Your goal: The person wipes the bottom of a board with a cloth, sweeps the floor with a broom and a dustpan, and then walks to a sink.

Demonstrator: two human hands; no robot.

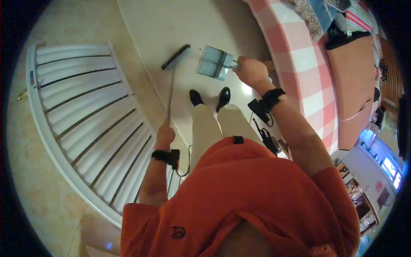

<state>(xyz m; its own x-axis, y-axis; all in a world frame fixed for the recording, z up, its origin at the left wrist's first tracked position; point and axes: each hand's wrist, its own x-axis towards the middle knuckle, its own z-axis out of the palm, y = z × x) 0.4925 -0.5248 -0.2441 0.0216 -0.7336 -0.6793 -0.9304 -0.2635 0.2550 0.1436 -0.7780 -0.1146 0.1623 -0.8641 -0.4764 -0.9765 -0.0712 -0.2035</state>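
My left hand [165,135] grips the handle of a long broom [176,57], whose dark bristled head lies at a slant on the pale floor ahead of my feet. In my right hand [252,71] is the handle of a grey-blue dustpan [214,63], held to the right of the broom head, with a gap between the two. The dustpan has a row of comb-like teeth across it near the handle. Whether it rests on the floor, I cannot tell. A tiny dark speck shows on the floor by the dustpan's far left corner.
A white slatted door [93,93] stands close on my left, beside a floor seam. On my right is a bed with a pink-and-white checked cover [300,64], bearing a brown mat [351,83] and folded fabrics. My black shoes [223,97] are on the floor between them.
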